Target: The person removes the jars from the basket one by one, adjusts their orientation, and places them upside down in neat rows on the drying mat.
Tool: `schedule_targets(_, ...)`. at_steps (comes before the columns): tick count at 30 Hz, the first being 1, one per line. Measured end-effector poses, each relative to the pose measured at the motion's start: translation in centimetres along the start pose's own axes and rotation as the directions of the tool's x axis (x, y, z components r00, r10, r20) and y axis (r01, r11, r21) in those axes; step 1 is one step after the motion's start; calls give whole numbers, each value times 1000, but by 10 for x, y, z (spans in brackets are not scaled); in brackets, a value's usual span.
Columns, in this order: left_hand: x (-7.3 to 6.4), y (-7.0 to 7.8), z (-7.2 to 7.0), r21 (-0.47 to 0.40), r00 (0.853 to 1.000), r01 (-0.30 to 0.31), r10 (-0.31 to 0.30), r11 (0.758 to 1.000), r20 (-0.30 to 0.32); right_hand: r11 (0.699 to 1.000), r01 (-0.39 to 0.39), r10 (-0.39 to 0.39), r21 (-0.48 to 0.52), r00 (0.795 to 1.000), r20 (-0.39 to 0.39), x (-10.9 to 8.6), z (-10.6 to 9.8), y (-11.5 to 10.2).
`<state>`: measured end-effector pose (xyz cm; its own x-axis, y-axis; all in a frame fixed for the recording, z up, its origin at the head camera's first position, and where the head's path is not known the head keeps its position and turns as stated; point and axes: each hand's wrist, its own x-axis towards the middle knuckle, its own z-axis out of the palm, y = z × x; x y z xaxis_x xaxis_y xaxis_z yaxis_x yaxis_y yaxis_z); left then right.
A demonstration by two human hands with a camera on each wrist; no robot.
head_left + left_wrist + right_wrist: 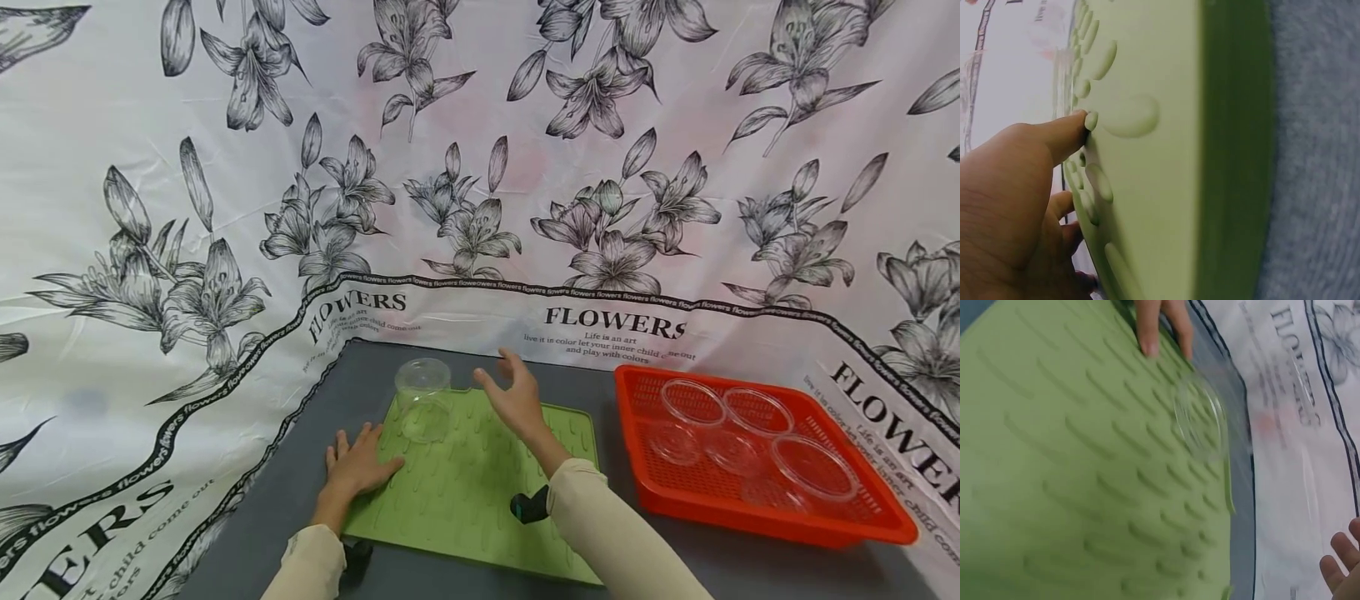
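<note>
A clear plastic cup (pixel 423 410) stands at the back left of a green drying mat (pixel 480 492) with raised oval bumps. My left hand (pixel 358 463) rests at the mat's left edge, fingers spread, just in front of the cup. In the left wrist view its thumb (pixel 1063 134) touches the bumpy surface. My right hand (pixel 516 396) is raised above the back of the mat, fingers apart and holding nothing, to the right of the cup. Only its fingertips (pixel 1335 569) show at the corner of the right wrist view.
An orange-red plastic basket (pixel 757 527) stands right of the mat, with several clear cups (pixel 813 468) inside. Grey cloth (pixel 300 508) covers the table. A white curtain (pixel 480 108) printed with flowers hangs behind and along both sides.
</note>
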<state>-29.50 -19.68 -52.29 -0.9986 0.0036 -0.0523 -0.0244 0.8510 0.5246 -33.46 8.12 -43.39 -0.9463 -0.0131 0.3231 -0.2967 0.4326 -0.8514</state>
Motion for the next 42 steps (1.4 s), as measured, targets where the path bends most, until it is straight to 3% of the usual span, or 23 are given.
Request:
schedule_targets(7,-4,-9,-11,-15,1000,7,-7,1000,10,998,29,-32,-55,997,-70,4,-38,12)
schedule_targets(13,-7,-13,-15,-24,1000,14,-14,1000,27,997,28,-42,-78,982,-183,4,-71,30)
schedule_targets(23,-7,-13,-16,-38,999,5,-4,999,38,980,20,-91,-200,930,-355,-4,-119,56)
schedule_targets(31,-6,-8,-13,-59,998,5,-1,998,59,920,-11,-176,-392,881,-439,-11,-163,75)
schedule_targets(36,-4,-5,-10,-58,998,-7,11,998,60,870,-106,-136,-481,887,-442,-23,-194,86)
schedule_targets(42,-2,1,-6,-58,997,-19,23,998,69,807,-243,19,-537,921,-389,-36,-234,93)
